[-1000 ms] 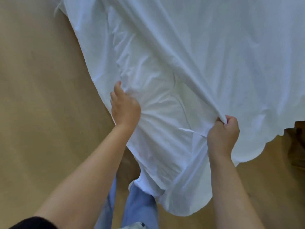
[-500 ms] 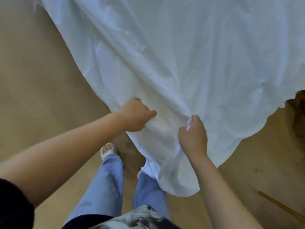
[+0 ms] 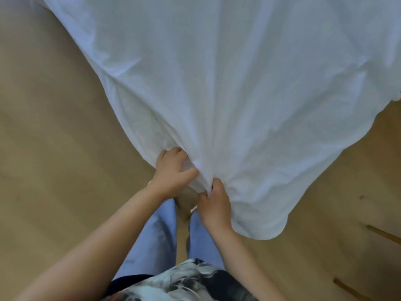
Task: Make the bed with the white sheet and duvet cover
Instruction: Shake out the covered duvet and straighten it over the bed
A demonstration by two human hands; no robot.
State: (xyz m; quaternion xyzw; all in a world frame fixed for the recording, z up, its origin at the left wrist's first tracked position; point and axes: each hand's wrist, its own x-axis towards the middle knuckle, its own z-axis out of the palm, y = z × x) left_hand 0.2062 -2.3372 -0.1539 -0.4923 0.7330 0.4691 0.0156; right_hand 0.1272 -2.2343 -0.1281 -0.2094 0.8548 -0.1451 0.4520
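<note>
A large white cloth, sheet or duvet cover, spreads across the upper view and narrows to a bunched corner just in front of me. My left hand grips that corner from the left, fingers curled into the fabric. Close beside it, my right hand pinches the same bunched fabric from below. The two hands nearly touch. A loose flap of the cloth hangs down to the right of my right wrist. The bed itself is hidden under the cloth.
Tan wooden floor lies to the left and lower right. My legs in blue trousers stand directly below the hands. Thin brown wooden bars cross the floor at the lower right.
Both hands have come together at one bunched corner of the cloth. The loose folds seen earlier are now drawn into straight tension lines, and the cloth lies flatter.
</note>
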